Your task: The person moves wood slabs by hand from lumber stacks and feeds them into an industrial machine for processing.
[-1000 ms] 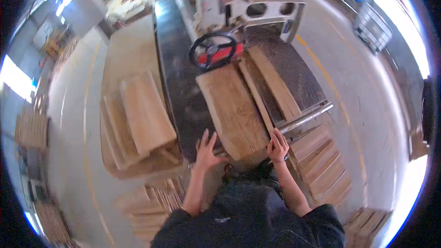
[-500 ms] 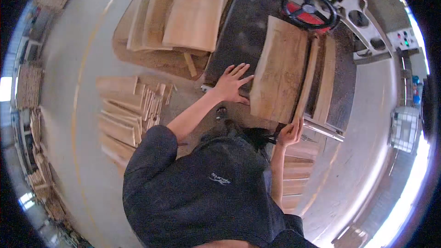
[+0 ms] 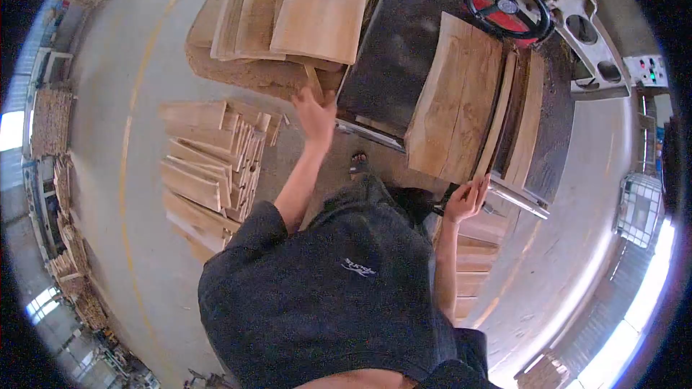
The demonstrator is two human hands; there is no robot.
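My left hand (image 3: 316,119) is at the stack beside the machine, its fingers closed around the near end of a short wooden stick (image 3: 313,79) that juts out from under the boards. My right hand (image 3: 467,200) grips the near end of a narrow wooden strip (image 3: 497,117). That strip stands along the right side of a wide wooden board (image 3: 455,101), which lies on the dark machine table (image 3: 393,50). To the right of the strip is another long wood piece (image 3: 526,119). Part of the right palm is turned out of sight.
Wide boards (image 3: 324,11) are stacked left of the table. Cut wood pieces (image 3: 202,166) lie in a pile on the floor. A black handwheel (image 3: 507,6) is mounted at the table's far end, near a button panel (image 3: 644,70). A metal rail (image 3: 519,200) edges the table.
My left hand has left the wide board's side and moved left to the short stick. My right hand stays at the strip's end. The whole view has shifted slightly.
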